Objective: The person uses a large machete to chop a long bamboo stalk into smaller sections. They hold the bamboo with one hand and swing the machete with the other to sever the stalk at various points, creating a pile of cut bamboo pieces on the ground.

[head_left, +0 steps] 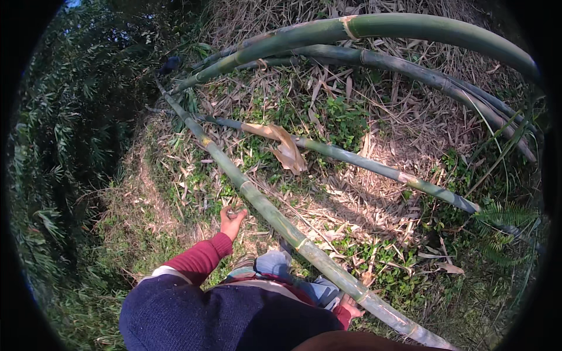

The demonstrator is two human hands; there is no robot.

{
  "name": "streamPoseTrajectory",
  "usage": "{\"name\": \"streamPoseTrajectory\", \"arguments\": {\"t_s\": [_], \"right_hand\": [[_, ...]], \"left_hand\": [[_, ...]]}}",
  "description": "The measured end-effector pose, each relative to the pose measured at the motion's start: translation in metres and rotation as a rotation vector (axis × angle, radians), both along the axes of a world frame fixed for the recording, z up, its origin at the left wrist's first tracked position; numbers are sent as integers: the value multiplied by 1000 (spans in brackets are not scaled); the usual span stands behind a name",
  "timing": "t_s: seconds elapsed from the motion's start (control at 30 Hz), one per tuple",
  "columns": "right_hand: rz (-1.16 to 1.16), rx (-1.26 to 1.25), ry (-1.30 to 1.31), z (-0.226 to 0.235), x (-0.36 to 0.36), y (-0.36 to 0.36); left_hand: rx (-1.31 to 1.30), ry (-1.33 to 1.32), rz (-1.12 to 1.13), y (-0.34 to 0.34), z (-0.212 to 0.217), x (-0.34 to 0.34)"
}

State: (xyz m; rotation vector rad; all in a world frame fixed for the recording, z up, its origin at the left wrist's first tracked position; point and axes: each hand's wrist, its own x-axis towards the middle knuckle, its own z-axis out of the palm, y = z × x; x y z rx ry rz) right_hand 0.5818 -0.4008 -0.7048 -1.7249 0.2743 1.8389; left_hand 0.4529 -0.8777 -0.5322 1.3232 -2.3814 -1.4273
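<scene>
Right hand [350, 306] grips the long green bamboo pole [275, 217] lying across leaf-littered ground [374, 199]. Left hand [232, 222] hangs beside it, grip narrow, contents unclear. Judged: repositioning; next needs both hands.

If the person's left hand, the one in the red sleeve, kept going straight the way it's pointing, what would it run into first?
The left hand points up and slightly right in the picture, toward the long green bamboo pole lying slantwise just beyond its fingers. That pole looks like the first thing met, though the depth between them is hard to judge.
</scene>
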Motion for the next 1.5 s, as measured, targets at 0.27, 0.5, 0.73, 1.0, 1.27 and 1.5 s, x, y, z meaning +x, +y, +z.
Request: {"name": "streamPoseTrajectory", "arguments": {"t_s": [0.27, 0.5, 0.73, 1.0, 1.27, 1.5], "right_hand": [[1479, 743, 172, -100, -187, -9], [2189, 753, 26, -178, -97, -91], [2717, 967, 79, -263, -119, -171], [3186, 1147, 95, -270, -160, -240], [3352, 815, -79, -306, -99, -227], [3277, 930, -63, -222, -143, -144]], "left_hand": [[649, -341, 321, -73, -330, 91], [581, -171, 787, 6, -462, 157], [466, -162, 525, 24, -406, 124], [657, 29, 559, 60, -385, 153], [883, 18, 696, 134, -334, 189], [691, 142, 729, 104, -313, 212]]}}
